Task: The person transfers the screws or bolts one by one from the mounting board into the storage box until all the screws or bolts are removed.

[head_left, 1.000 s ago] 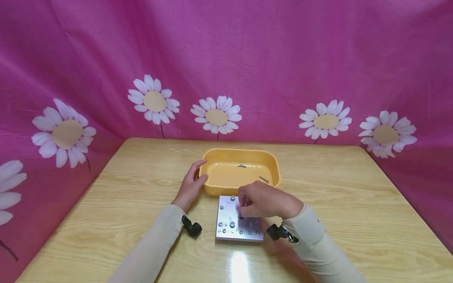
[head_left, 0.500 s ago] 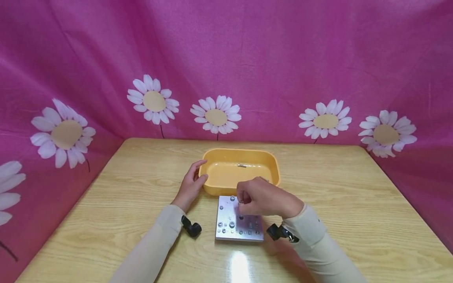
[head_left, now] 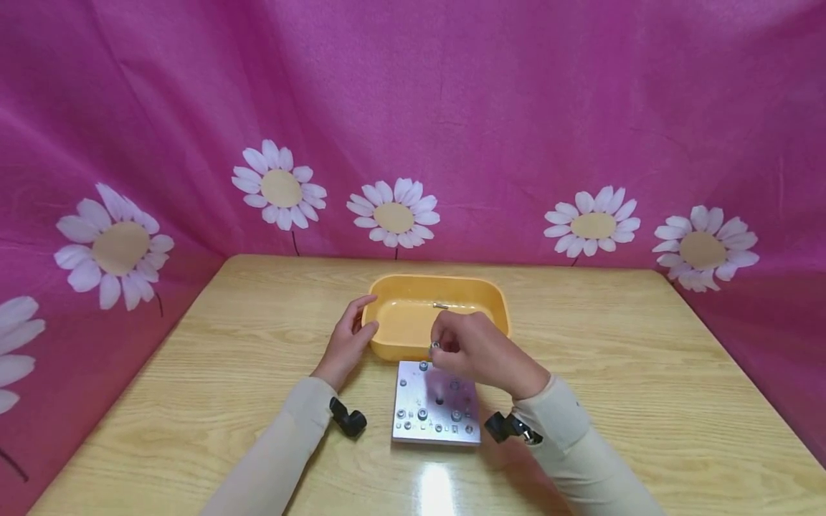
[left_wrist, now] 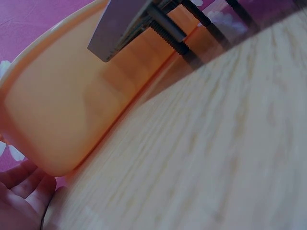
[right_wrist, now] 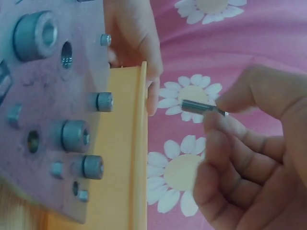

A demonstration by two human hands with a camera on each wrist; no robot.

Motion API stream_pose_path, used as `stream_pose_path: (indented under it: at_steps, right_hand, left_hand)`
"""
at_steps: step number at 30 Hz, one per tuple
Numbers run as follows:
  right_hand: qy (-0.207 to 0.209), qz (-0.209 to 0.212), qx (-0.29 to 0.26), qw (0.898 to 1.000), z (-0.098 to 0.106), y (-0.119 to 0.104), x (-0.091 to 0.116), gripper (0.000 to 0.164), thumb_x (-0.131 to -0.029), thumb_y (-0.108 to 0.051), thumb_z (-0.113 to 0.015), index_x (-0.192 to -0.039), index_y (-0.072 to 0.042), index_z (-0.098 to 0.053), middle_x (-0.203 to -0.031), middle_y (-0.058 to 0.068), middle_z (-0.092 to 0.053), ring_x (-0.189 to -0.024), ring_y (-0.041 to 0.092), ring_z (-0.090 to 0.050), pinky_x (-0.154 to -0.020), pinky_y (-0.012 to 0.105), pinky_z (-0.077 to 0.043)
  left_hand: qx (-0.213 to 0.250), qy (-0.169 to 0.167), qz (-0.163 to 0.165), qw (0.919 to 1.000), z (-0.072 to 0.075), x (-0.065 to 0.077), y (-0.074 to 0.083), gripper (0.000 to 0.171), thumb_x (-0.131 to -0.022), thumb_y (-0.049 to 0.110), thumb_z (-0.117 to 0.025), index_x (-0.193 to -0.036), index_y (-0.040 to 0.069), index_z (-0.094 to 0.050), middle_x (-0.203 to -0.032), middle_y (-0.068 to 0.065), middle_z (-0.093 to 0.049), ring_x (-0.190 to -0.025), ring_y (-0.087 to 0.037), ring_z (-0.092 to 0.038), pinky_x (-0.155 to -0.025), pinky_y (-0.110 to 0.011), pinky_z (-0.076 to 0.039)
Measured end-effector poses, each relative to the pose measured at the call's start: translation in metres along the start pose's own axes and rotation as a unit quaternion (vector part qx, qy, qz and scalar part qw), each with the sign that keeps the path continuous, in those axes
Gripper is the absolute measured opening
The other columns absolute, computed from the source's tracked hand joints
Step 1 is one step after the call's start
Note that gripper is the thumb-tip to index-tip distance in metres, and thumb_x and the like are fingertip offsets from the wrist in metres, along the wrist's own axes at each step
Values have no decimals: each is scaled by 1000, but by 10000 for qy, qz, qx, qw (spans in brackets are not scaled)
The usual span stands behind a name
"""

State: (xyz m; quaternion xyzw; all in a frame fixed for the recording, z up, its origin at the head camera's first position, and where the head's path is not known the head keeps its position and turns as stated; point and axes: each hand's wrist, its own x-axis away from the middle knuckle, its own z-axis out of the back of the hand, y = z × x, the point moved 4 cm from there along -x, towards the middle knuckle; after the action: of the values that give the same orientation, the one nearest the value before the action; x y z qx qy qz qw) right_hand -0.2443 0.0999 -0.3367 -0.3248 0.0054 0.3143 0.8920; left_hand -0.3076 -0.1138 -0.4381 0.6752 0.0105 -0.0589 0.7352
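Observation:
Thumb and fingertips of my right hand [head_left: 484, 355] pinch a small metal bolt [right_wrist: 194, 106], its cylindrical head showing beyond the fingers. The hand is above the far edge of a metal plate [head_left: 413, 394], at the near rim of a yellow basin [head_left: 406, 352]. Several socket-head screws [right_wrist: 76, 135] stand in the plate, among bare holes [right_wrist: 67, 55]. In the left wrist view, threaded shafts [left_wrist: 165, 36] project below the plate. My left hand [head_left: 344, 344] holds the basin's left end, thumb and fingers spread around it. One loose bolt [head_left: 440, 306] lies inside the basin.
The wooden table [head_left: 258, 344] extends around the plate and basin. A pink curtain [head_left: 490, 129] with printed daisies hangs behind and at the sides. Black wrist devices [head_left: 348, 418] sit on both sleeves.
My right hand has moved up and away from the plate toward the basin, carrying the bolt. It now covers the basin's second bolt and uncovers more of the plate. My left hand stays in place.

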Motion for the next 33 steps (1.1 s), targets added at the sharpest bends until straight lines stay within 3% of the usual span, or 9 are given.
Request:
stream_pose_path:
  at_steps: [7,14,17,24,33]
  right_hand:
    - [809,-403,-213,9957,3,11,-3,9,-81,-10,-65,-87,-15,-61,-65,-5,-57,-54,10,-49,-44,23,-40]
    - [1330,-756,-272,9879,4,30,-5,9,-84,-13,-69,-88,-12,-61,-67,-3,-57,-58,13,-50,-49,24,-41]
    - [1417,-921,-282,9852,1,40,-6,10,-84,-13,-70,-89,-11,-62,-68,-2,-57,-60,14,-51,-50,24,-43]
    - [1510,-1105,-224,9821,-5,59,-8,10,-84,-13,-71,-88,-9,-62,-70,0,-58,-61,14,-50,-52,24,-42]
    - [1312,-1314,152,9825,-11,71,-9,11,-83,-14,-70,-87,-9,-61,-68,-1,-57,-60,14,-50,-53,25,-43]
  left_hand:
    - [-45,138,-112,9998,0,-1,-7,46,-92,14,-56,-137,24,-48,-143,0,-43,-131,-19,-41,-109,-33,-35]
    - [-119,172,-100,9997,0,-2,-6,47,-92,13,-56,-138,23,-48,-143,-5,-45,-131,-22,-42,-109,-35,-34]
    - [-116,140,-123,9998,1,-2,-7,48,-93,11,-55,-139,19,-47,-146,-7,-42,-134,-23,-39,-112,-36,-30]
    - [-178,194,-51,9996,2,-2,-9,46,-94,13,-55,-138,24,-48,-146,2,-40,-132,-19,-39,-111,-33,-30]
    - [-206,164,-109,9996,2,-6,-7,47,-93,14,-55,-139,22,-47,-148,-2,-38,-135,-22,-37,-113,-36,-28]
